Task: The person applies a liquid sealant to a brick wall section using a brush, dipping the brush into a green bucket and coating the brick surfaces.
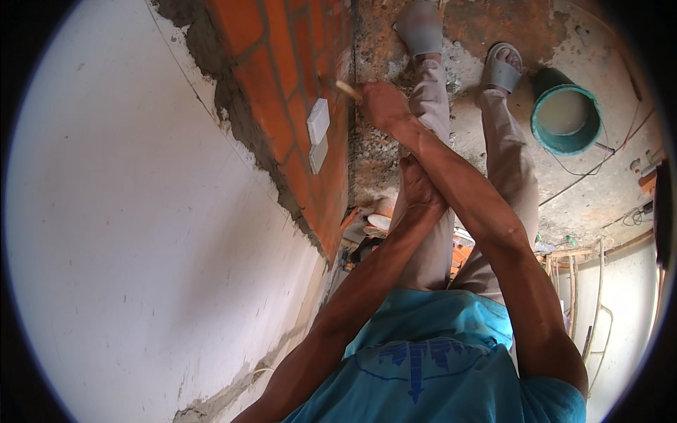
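Note:
My right hand (385, 106) is closed around the light wooden handle (347, 90) of a tool. The tool points left towards an orange brick wall (275, 90), and its far end is too blurred to name. My right forearm crosses over my left hand (421, 182), which rests against my trouser leg. The fingers of that hand are partly hidden. On the bricks, left of my hands, sit a white rectangular piece (318, 121) and a greyer one (318, 156) that touches it.
A white wall panel (132, 211) fills the left, edged by rough grey mortar (248, 121). To the right of my feet stands a green bucket (595, 119) of cloudy liquid. Rubble (373, 153) lies along the wall's foot. Wooden poles (574, 291) stand behind me at right.

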The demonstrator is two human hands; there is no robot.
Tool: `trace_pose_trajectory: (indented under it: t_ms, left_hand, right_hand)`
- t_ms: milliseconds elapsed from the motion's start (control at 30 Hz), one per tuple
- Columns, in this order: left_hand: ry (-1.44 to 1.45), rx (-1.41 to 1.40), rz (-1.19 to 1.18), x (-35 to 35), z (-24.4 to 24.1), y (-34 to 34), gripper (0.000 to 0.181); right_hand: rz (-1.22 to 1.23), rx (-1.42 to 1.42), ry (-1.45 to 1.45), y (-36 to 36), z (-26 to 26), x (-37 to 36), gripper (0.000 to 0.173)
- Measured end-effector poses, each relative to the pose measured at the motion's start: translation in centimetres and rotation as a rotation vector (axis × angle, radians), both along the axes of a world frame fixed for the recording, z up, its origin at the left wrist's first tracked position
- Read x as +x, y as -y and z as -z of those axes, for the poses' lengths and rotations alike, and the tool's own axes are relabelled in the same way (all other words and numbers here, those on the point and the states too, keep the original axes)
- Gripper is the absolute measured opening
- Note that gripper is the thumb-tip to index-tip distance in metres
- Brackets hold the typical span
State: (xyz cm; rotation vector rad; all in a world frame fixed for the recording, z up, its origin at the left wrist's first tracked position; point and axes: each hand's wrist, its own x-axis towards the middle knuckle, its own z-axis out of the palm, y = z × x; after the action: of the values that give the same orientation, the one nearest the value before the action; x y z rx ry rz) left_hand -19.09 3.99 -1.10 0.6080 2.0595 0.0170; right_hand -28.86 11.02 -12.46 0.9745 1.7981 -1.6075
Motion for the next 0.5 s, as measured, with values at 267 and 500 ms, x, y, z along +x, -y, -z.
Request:
trace_pose_trajectory:
  t_ms: [267,500]
  left_hand:
    - [0.041,-0.023,0.141,-0.9,0.1,-1.2,0.035]
    - [-0.013,0.038,0.127,-1.4,-0.4,-1.6,0.039]
  right_hand:
    - [0.098,0.028,-0.027,1.1,3.7,0.2,0.028]
    - [0.423,-0.577,0.041,0.5,4.0,-1.0,0.028]
